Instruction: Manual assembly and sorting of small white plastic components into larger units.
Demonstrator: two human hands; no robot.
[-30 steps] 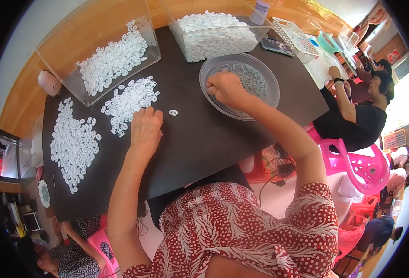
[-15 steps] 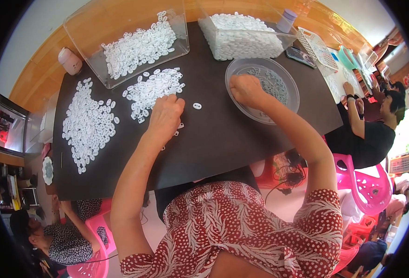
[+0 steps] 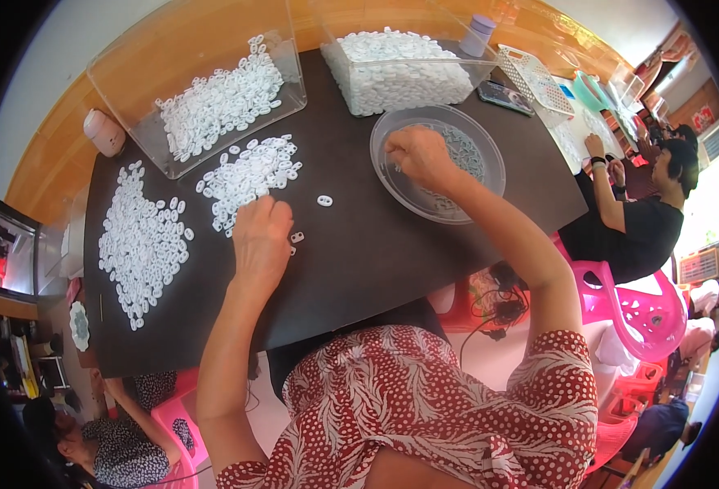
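Note:
My left hand [image 3: 262,238] rests palm down on the dark table [image 3: 359,253], fingers curled, beside a pile of small white plastic rings [image 3: 247,176]. A couple of loose rings lie by its fingers [image 3: 297,237], and one more white ring [image 3: 324,200] sits apart. My right hand [image 3: 415,155] reaches into a clear round plastic bowl [image 3: 482,175] holding small pieces, its fingers bent down among them. Whether it pinches a piece is hidden.
A second spread of white rings [image 3: 141,241] covers the table's left. Two clear bins [image 3: 213,98], [image 3: 400,69] of white parts stand at the far edge. A phone [image 3: 502,96] and white basket [image 3: 531,77] lie right. A seated person in black [image 3: 645,220] and pink chairs [image 3: 620,306] are right.
The view has shifted, so the table sits lower and more to the right in frame. My left hand stays by the ring pile; my right hand stays in the bowl.

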